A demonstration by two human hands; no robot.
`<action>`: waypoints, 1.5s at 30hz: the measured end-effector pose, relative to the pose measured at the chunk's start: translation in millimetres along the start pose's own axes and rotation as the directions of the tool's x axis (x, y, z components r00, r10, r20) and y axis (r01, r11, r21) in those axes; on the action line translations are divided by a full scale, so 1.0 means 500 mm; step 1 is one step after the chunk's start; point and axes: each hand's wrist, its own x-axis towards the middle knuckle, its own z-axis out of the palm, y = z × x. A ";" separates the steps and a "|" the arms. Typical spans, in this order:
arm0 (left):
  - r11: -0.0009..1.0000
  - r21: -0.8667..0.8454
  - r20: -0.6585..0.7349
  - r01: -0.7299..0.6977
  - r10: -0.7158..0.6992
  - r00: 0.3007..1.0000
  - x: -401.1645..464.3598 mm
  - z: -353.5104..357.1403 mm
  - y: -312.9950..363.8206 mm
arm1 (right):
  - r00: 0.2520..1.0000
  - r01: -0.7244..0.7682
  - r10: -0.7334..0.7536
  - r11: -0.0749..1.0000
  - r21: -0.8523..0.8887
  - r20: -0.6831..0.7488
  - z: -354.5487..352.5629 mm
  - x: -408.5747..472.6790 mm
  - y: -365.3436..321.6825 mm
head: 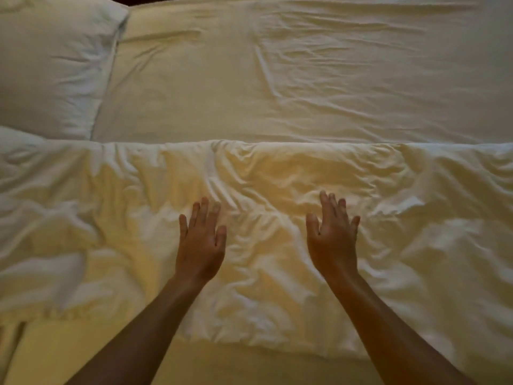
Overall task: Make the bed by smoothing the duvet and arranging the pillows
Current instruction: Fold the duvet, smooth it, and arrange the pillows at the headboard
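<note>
Both hands lie flat on the rumpled duvet (pixel 277 245): left hand (pixel 200 245) and right hand (pixel 332 240), each grip spread, fingers straight, holding nothing.

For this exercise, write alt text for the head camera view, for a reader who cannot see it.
Two bare hands, the left hand and the right hand, reach forward with fingers straight over a rumpled white duvet folded partway across a bed. Beyond its folded edge lies a creased bare sheet, with one white pillow at the upper left.
</note>
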 end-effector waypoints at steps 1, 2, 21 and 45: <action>1.000 -0.006 0.000 -0.013 0.013 1.000 -0.029 -0.010 -0.011 | 0.999 0.023 -0.023 0.999 0.027 0.022 0.012 -0.035 -0.021; 1.000 -0.010 -0.004 -0.022 0.022 1.000 -0.056 -0.021 -0.024 | 0.998 0.043 -0.045 0.998 0.045 0.047 0.024 -0.069 -0.039; 0.876 0.248 0.254 -0.413 0.353 0.901 -0.255 -0.175 -0.604 | 0.872 0.440 -0.370 0.879 -0.182 0.322 0.438 -0.478 -0.400; 0.922 0.249 0.205 -0.297 0.249 0.946 -0.229 -0.184 -0.610 | 0.952 0.294 -0.261 0.923 -0.249 0.158 0.515 -0.423 -0.449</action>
